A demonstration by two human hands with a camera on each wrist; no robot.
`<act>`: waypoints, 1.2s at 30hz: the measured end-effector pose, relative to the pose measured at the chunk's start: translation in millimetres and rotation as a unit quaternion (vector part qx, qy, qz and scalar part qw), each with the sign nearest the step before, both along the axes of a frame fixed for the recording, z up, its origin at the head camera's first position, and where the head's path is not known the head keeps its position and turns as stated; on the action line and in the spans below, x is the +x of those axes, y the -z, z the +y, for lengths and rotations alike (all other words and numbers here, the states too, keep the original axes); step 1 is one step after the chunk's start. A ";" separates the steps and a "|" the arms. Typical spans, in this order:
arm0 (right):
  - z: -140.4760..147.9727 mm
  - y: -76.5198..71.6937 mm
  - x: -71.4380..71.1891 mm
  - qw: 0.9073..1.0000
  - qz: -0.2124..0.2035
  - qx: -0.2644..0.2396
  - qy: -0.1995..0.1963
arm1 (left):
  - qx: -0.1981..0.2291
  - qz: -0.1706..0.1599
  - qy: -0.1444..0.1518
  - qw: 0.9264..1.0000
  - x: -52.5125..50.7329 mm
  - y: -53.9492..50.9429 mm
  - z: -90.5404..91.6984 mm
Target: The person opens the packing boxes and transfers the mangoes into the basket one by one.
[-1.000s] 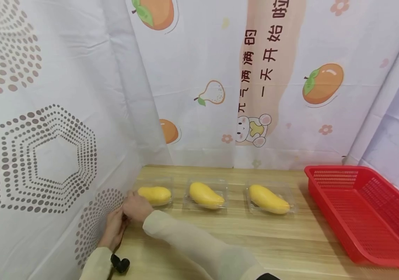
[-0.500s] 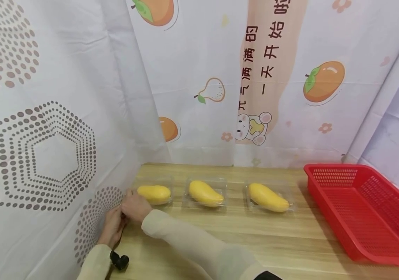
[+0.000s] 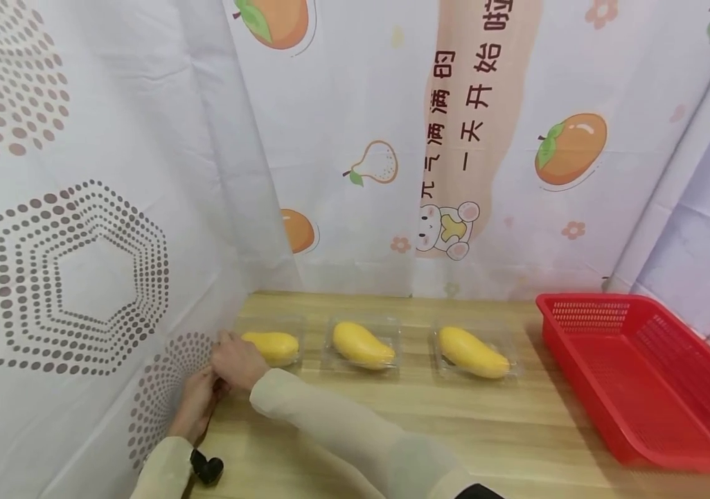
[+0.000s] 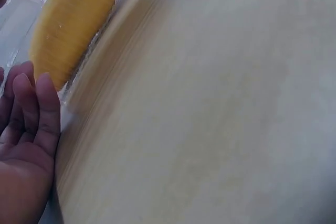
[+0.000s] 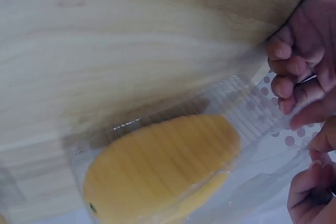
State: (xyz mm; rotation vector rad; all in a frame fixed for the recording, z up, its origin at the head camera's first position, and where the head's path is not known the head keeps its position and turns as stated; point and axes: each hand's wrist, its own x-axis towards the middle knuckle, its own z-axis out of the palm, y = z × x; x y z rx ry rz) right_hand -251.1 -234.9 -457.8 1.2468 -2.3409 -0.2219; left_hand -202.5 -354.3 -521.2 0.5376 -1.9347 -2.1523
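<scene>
Where the two hands are meeting: the left hand (image 3: 195, 402) and the right hand (image 3: 239, 364) are sitting close together at the left edge of the desk (image 3: 517, 430), just short of its back-left corner.
Left fingers: bending loosely, the palm showing; whether thumb and index finger are pinching anything, I cannot tell.
Right fingers: bunching narrowly by the left end of the left box (image 5: 236, 90); what is lying between the tips, I cannot tell.
Left mango (image 3: 275, 348): lying inside that clear box by the back-left corner, running roughly along the back edge.
Middle mango (image 3: 362, 345): resting in its own clear box near the back edge, slanting toward the front.
Right mango (image 3: 473, 352): slanting likewise in a third clear box, farther right along the back edge.
Red basket (image 3: 691, 463): standing right of the boxes, its far end nearing the back edge.
Backdrop: a fruit-printed curtain (image 3: 330, 90) is hanging behind the back edge.
</scene>
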 end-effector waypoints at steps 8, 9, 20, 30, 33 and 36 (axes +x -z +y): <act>23.5 7.8 4.9 0.999 0.021 0.048 0.016 | -0.026 0.000 0.027 0.999 3.0 1.9 -1.0; 27.3 8.4 4.9 0.998 0.024 0.052 0.016 | -0.024 0.002 0.028 0.999 3.2 1.9 -1.7; 66.6 10.0 -4.2 0.996 0.048 0.064 0.040 | 0.003 0.022 0.067 0.997 -3.4 1.5 -4.3; 87.4 12.0 -12.2 0.997 0.046 0.061 0.032 | 0.014 0.009 0.079 0.997 -2.3 0.1 -11.2; 93.8 11.6 -16.4 0.996 0.057 0.063 0.018 | 0.016 0.008 0.075 0.997 -1.7 -1.1 -10.3; 100.9 13.1 -21.2 0.994 0.077 0.074 0.014 | 0.016 0.013 0.074 0.997 -3.8 -1.1 -5.8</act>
